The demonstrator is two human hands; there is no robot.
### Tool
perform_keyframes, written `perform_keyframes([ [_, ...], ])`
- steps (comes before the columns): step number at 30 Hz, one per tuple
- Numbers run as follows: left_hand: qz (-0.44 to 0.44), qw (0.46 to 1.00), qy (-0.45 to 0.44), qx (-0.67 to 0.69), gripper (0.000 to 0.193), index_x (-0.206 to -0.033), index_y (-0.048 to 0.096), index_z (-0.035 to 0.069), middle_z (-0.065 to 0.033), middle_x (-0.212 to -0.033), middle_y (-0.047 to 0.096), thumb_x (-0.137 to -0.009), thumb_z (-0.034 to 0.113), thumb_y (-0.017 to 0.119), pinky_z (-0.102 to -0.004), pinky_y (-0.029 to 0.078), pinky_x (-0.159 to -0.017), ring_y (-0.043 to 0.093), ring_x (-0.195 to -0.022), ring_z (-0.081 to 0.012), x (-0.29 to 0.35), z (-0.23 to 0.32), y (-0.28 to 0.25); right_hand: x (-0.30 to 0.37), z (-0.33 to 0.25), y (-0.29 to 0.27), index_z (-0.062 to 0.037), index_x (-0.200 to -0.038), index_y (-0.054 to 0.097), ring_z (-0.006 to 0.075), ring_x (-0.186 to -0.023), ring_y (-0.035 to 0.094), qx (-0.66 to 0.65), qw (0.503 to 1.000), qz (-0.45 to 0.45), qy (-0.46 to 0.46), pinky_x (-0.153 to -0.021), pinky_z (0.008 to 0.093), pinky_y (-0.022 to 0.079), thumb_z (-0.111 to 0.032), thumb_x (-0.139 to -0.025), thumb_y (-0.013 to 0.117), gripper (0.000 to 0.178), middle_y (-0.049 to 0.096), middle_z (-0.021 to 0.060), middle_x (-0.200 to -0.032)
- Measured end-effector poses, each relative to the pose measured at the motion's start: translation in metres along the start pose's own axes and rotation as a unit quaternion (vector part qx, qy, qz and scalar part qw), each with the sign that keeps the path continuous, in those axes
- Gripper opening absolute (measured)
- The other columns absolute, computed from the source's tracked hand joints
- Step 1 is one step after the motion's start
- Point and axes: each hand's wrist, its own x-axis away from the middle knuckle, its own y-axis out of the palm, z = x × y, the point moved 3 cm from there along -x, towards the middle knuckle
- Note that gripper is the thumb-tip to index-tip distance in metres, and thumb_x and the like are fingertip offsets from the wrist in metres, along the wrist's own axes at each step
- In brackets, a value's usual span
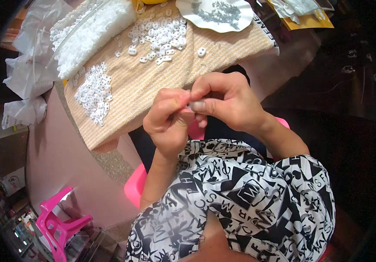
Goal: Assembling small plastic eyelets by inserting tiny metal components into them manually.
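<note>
My left hand [166, 120] and my right hand [231, 102] meet in front of me, just off the near edge of a striped beige cloth [140, 83]. Thumb and fingers of both are pinched together at one spot. A tiny pale bit shows between the fingertips, too covered to name. On the cloth lie a heap of white two-hole plastic pieces [159, 35] and, further left, a heap of smaller white pieces [94, 91]. One white two-hole piece [202, 52] lies alone beyond my right hand. A white wavy-rimmed plate [244, 22] carries small grey parts [218, 13].
An open clear bag [91, 37] full of white pieces rests at the cloth's far left. Crumpled plastic bags [28, 78] hang beside it. A yellow packet [308, 22] lies at the far right. A pink stool [59, 222] stands on the floor at lower left.
</note>
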Motion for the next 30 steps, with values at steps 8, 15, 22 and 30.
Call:
perform_keyframes([
  [8, 0.040, 0.982, -0.133, 0.130, 0.041, -0.119, 0.042, -0.005, -0.0149, -0.106, 0.053, -0.083, 0.012, 0.054, -0.0284, 0.045, -0.077, 0.054, -0.090, -0.0177, 0.009, -0.021, -0.012, -0.008, 0.001, -0.005, 0.0047, -0.092, 0.058, 0.0081, -0.061, 0.055, -0.054, 0.996, 0.058, 0.038, -0.054, 0.0192, 0.048, -0.001, -0.080, 0.054, 0.014, 0.058, 0.0060, -0.073],
  [15, 0.064, 0.961, -0.188, 0.191, 0.039, -0.119, 0.040, -0.006, -0.0182, -0.102, 0.055, -0.084, 0.007, 0.051, -0.0309, 0.049, -0.069, 0.058, -0.081, -0.0209, 0.010, -0.028, -0.013, -0.009, 0.004, -0.007, 0.0053, -0.094, 0.057, 0.0086, -0.063, 0.054, -0.014, 0.998, 0.051, 0.025, -0.057, 0.0202, 0.047, 0.000, -0.080, 0.054, 0.015, 0.058, 0.0060, -0.075],
  [22, 0.072, 0.953, -0.201, 0.215, 0.035, -0.116, 0.043, -0.006, -0.0179, -0.100, 0.055, -0.084, 0.007, 0.051, -0.0324, 0.048, -0.070, 0.057, -0.082, -0.0216, 0.005, -0.027, -0.015, -0.013, 0.006, -0.005, 0.0042, -0.094, 0.056, 0.0071, -0.062, 0.052, -0.022, 0.996, 0.068, 0.046, -0.053, 0.0189, 0.045, -0.001, -0.079, 0.054, 0.016, 0.058, 0.0042, -0.073],
  [30, 0.134, 0.937, -0.235, 0.222, 0.027, -0.105, 0.053, -0.005, -0.0091, -0.088, 0.057, -0.081, 0.006, 0.056, -0.0236, 0.043, -0.066, 0.053, -0.073, -0.0133, -0.002, -0.026, -0.024, -0.025, 0.007, -0.003, 0.0033, -0.095, 0.055, 0.0087, -0.065, 0.056, -0.005, 0.995, 0.075, 0.060, -0.054, 0.0191, 0.045, -0.002, -0.079, 0.056, 0.017, 0.060, 0.0055, -0.077],
])
